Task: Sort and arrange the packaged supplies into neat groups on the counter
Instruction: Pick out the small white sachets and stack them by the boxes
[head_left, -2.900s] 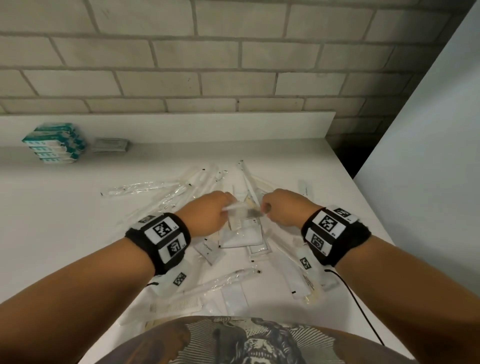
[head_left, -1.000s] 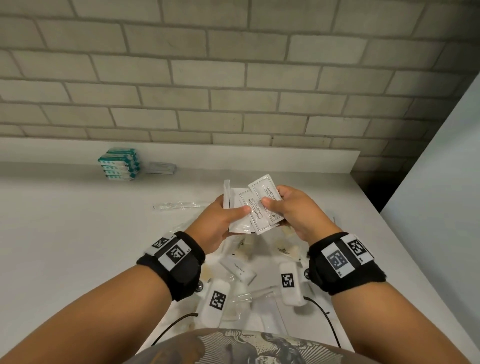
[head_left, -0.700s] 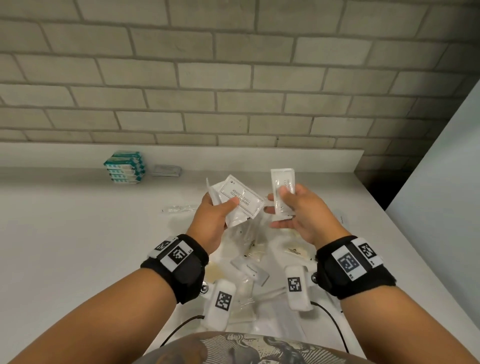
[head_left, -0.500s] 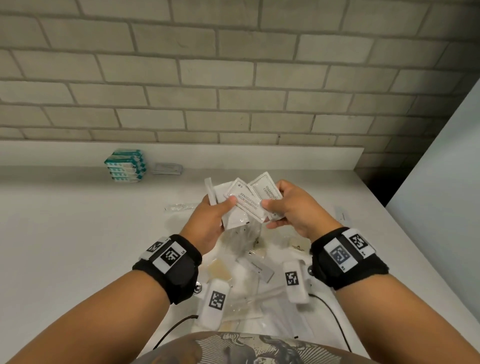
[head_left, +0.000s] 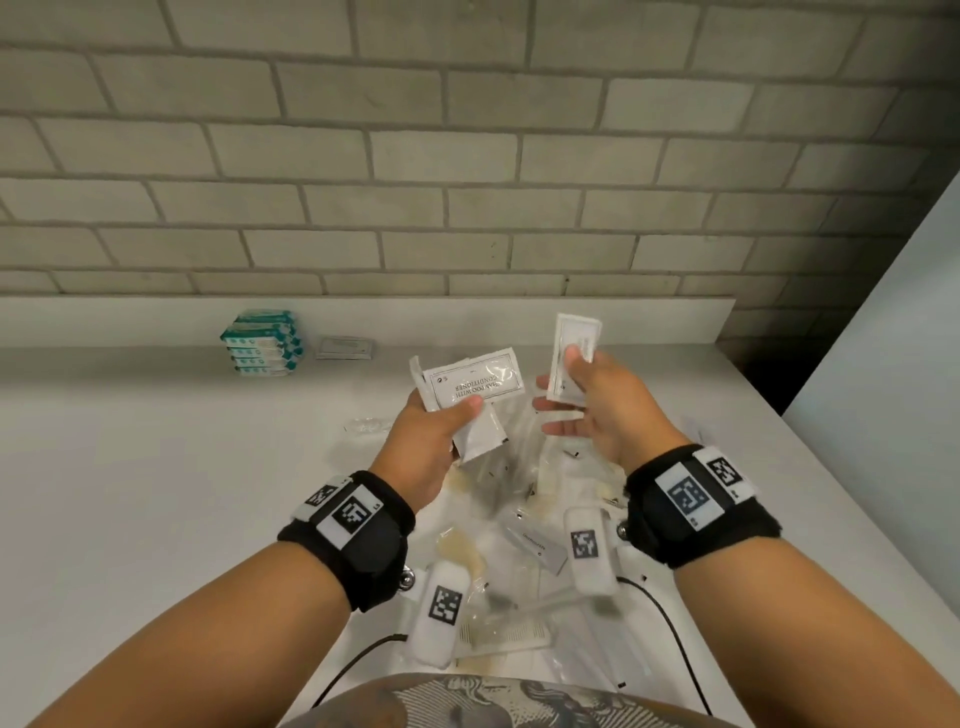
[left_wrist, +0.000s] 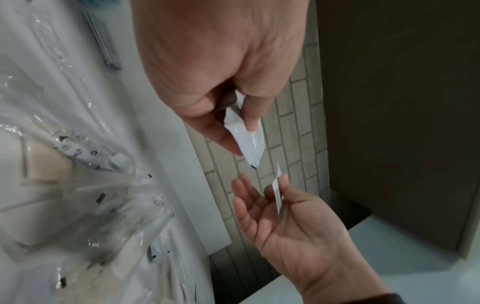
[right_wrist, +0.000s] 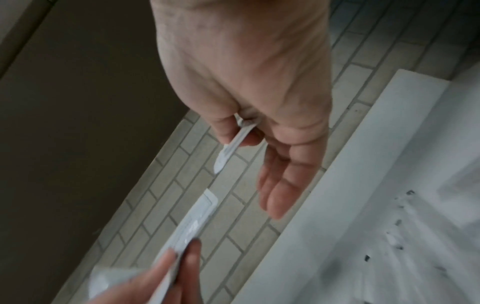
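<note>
Above the counter my left hand (head_left: 441, 421) grips a small bunch of white shampoo sachets (head_left: 474, 385), thumb on the printed face. In the left wrist view these sachets (left_wrist: 246, 135) stick out between thumb and fingers. My right hand (head_left: 582, 395) pinches a single white sachet (head_left: 574, 358) upright between thumb and forefinger, the other fingers spread loose. The right wrist view shows that single sachet (right_wrist: 228, 150) edge-on, with the left hand's sachets (right_wrist: 192, 224) below it. Under both hands lies a heap of clear-wrapped supplies (head_left: 524, 530), combs and pads among them.
A stack of teal-and-white packets (head_left: 260, 343) and a flat grey packet (head_left: 345, 347) stand at the back left of the white counter (head_left: 130, 467). One clear wrapper (head_left: 369, 426) lies apart, left of the heap. A brick wall rises behind; a pale panel borders the right.
Both hands lifted sachets off the heap. Half a second ago they held the sachets together; now the right hand has drawn one sachet away to the right and upright.
</note>
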